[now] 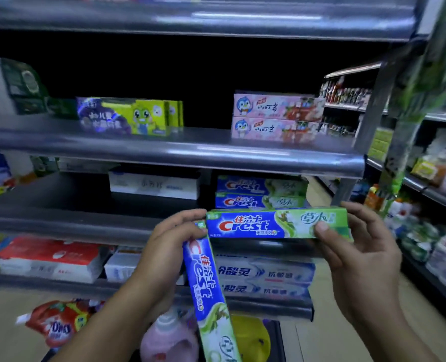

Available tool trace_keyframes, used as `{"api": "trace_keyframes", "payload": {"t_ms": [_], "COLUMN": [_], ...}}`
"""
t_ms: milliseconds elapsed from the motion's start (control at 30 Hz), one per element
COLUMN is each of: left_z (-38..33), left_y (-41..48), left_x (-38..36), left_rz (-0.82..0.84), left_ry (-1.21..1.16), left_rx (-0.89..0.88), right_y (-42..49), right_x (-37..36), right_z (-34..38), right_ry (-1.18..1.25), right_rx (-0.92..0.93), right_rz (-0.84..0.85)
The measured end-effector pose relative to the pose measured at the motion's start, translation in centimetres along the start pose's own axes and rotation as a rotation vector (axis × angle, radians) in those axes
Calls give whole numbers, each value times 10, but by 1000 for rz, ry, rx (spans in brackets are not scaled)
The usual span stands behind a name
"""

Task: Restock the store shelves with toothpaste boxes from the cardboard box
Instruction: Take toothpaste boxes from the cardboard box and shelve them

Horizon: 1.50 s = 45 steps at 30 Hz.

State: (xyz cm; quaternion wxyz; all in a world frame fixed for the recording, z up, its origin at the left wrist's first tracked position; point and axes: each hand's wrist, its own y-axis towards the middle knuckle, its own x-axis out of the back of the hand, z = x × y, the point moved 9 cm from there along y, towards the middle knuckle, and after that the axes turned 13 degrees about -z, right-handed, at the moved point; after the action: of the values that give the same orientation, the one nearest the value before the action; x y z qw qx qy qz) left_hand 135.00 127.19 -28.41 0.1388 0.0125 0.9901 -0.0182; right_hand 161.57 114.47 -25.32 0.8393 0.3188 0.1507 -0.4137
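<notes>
My right hand (357, 246) grips a blue-and-green Crest toothpaste box (269, 224) by its green end and holds it level in front of the middle shelf (60, 220). My left hand (169, 244) holds a second Crest box (209, 291) that hangs downward at a slant; its fingertips also touch the blue end of the level box. Just behind, two matching Crest boxes (261, 193) lie stacked on that shelf. The cardboard box is not in view.
The upper shelf (190, 150) carries pink children's toothpaste boxes (276, 117) and green-purple ones (128, 116). A white box (154, 185) sits left of the Crest stack. The lower shelf holds white-blue toothpaste boxes (266, 279). Detergent bottles (169, 338) stand at floor level. Another stocked rack (430, 192) lines the right.
</notes>
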Motion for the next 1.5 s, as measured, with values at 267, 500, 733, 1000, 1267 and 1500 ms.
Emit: {"api": "trace_keyframes", "payload": {"t_ms": [267, 500, 733, 1000, 1267, 1500], "left_z": [-12, -3, -7, -19, -10, -32], "left_y": [33, 61, 64, 62, 56, 71], "left_x": [-26, -35, -39, -5, -22, -31], "left_rz": [81, 108, 89, -132, -82, -45], "left_ry": [144, 448, 468, 55, -364, -79], "left_rx": [122, 224, 221, 36, 136, -107], "right_y": [51, 68, 60, -8, -24, 29], "right_x": [-6, -21, -26, -7, -1, -7], "right_z": [-16, -54, -57, 2, -47, -27], "right_ry": [-573, -1151, -1263, -839, -424, -611], "right_rx": [262, 244, 220, 455, -277, -56], "right_rz": [56, 212, 304, 160, 177, 107]}}
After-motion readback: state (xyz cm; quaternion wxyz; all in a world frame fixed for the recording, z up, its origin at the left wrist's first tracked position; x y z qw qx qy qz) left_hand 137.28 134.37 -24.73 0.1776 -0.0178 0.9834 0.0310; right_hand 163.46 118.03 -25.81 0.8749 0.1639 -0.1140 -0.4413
